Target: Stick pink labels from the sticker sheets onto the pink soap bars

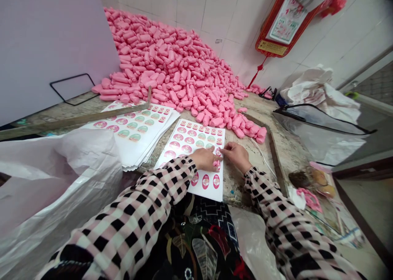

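A white sheet of printed stickers (172, 160), with rows of pink and green oval and round labels, lies on the worn table in front of me. My left hand (206, 159) rests on its right half, fingers stretched out across the labels and touching the paper. At the sheet's right edge, the thumb and index finger of my right hand (236, 155) are pinched together at a small pink sticker (218, 151). Whether that sticker has come off the backing, I cannot tell. Just beyond the sheet lies a big heap of small pink bottle-shaped pieces (172, 63).
A stack of more sticker sheets (144, 138) lies left, under a wooden strip (76, 119). A white bag (89, 157) hangs at the near left. Another wooden strip (274, 157) edges the right side, near a clear zip bag (322, 128) and pink scissors (310, 199).
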